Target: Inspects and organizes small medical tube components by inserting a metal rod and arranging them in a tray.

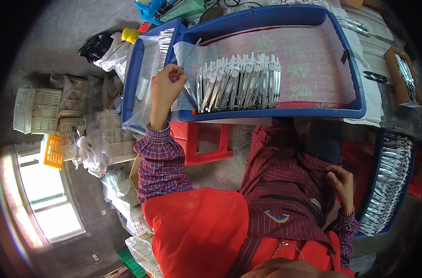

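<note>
My left hand [167, 88] is closed around the red handle [174, 77] of a thin tool that looks like a screwdriver. Its metal shaft [191, 53] slants up and to the right over the divider of a blue tray [285, 113]. Beside the hand, a packed row of slim silver metal pieces with pale rounded tops [238, 83] stands in this tray; their exact kind is unclear. My right hand [341, 184] rests on the striped maroon apron [285, 171] over my lap, its fingers loosely bent and apart, with nothing seen in them.
Left of the large tray is a narrower blue tray [127, 99] with silver pieces at its far end. A blue bin [388, 185] of similar pieces stands at right. Black pliers [375, 77] and a cardboard box [402, 76] lie right of the tray. A red stool [201, 143] stands below.
</note>
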Demonstrator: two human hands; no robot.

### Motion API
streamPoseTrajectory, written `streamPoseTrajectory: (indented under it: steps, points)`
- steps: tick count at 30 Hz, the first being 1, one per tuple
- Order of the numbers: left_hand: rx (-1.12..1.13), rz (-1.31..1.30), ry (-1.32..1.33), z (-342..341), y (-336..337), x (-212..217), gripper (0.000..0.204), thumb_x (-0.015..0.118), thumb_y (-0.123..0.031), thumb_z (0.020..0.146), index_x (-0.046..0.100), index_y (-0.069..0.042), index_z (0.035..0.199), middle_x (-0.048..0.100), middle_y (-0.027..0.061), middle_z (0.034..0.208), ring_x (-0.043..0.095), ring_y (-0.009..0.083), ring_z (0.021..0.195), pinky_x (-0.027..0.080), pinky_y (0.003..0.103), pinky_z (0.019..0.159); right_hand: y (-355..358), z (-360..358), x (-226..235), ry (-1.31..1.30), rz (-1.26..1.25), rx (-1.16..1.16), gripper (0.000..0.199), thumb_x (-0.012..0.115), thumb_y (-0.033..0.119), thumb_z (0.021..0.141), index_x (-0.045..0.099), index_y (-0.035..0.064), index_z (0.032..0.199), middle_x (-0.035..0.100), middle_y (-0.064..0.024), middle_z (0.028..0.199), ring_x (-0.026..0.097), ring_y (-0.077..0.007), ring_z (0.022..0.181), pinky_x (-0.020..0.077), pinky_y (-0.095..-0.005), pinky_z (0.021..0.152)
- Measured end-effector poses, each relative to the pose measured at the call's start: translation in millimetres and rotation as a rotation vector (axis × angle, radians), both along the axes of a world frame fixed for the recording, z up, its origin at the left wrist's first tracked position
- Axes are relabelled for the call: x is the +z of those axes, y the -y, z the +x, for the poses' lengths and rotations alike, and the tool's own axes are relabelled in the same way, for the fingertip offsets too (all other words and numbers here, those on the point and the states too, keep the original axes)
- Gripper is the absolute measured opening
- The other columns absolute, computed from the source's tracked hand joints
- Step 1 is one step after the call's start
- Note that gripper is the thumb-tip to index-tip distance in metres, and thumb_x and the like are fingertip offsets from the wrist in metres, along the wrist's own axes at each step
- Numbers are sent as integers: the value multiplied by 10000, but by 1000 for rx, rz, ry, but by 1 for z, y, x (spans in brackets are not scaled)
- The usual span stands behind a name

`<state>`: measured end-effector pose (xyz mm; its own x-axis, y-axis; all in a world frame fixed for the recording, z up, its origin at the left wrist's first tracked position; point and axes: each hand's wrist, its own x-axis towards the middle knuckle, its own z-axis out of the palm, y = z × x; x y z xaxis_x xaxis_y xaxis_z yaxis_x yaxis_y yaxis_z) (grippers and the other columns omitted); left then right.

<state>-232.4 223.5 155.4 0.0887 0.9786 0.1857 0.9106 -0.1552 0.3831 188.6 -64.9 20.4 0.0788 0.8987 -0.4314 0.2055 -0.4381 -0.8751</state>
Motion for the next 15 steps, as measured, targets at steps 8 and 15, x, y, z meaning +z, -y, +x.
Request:
streamPoseTrajectory:
  steps: [8,15]
  points:
    - [3,178,-104,12,18,12,138,655,-113,718,634,-81,851,631,97,675,632,233,619,462,330,574,-3,-3,0,-37,-34,-28,154,589,57,821,658,-26,930,609,-5,694,529,-50,612,412,-192,546]
    - [5,301,-174,18,29,22,165,668,-86,758,638,-65,919,609,67,654,564,104,564,428,253,548,-6,-4,1,-55,-57,-26,152,585,52,820,657,-27,927,594,6,691,514,-47,603,404,-188,538]
